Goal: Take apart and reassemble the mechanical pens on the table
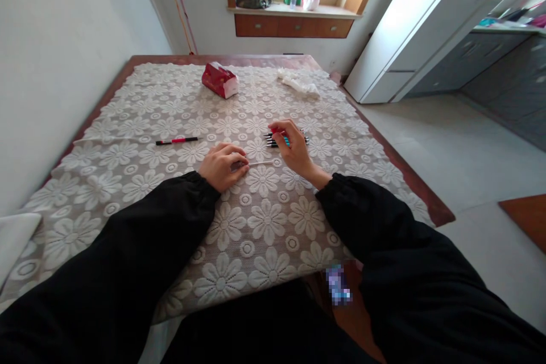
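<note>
Pens (285, 140) lie in a small bunch on the flowery lace tablecloth (264, 227), and my right hand (294, 151) rests on top of them. Its fingers curl down over the bunch, thumb and first finger pinched near the top pen, so I would call it closed on the pens. The pens are dark, with a bit of blue showing under the fingers. They lie side by side, and their long way runs left to right across the table, not toward me.

My left hand (222, 166) sits just beside the right one, a little nearer to me. It is curled shut on the end of a thin white stick (260, 164) (maybe a pen tube, I cannot tell for sure). That stick also points left to right, and its free end reaches toward my right wrist, close to it but apart from the bunch.

So the bunch is right under the right hand, and the left hand is near but not touching it.

One more pen, red and black (177, 140), lies alone far off to the left, closer to my left hand. It lies left to right too.

Farther up the table I see a red tissue pack (219, 79) and a crumpled white cloth (298, 83), both well apart from my hands.
</note>
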`<action>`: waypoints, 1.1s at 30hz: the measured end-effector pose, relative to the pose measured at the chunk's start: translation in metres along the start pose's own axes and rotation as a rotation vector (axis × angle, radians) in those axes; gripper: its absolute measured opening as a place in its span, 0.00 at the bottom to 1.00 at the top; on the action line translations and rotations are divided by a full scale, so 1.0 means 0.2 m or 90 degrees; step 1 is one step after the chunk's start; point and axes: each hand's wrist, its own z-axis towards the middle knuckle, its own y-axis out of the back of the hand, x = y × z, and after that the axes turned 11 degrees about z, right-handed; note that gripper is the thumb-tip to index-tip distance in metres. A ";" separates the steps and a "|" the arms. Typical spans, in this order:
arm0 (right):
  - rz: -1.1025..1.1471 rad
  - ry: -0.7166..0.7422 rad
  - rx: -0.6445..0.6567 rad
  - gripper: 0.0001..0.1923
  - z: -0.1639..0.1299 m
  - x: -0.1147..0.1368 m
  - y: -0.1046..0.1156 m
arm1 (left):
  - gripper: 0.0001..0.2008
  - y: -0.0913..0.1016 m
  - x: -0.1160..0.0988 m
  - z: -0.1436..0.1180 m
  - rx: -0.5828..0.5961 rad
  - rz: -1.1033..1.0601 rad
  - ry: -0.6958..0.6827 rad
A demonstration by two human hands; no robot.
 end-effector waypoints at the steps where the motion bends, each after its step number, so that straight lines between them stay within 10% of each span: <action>1: -0.009 0.005 0.012 0.09 0.00 0.00 0.00 | 0.07 0.00 0.00 0.00 -0.001 -0.002 0.003; 9: -0.004 -0.010 0.209 0.11 -0.02 0.02 -0.02 | 0.07 -0.02 0.02 0.00 -0.011 0.000 -0.030; 33: -0.195 0.023 0.339 0.09 -0.03 -0.01 0.01 | 0.06 -0.02 0.02 0.00 -0.089 0.088 0.110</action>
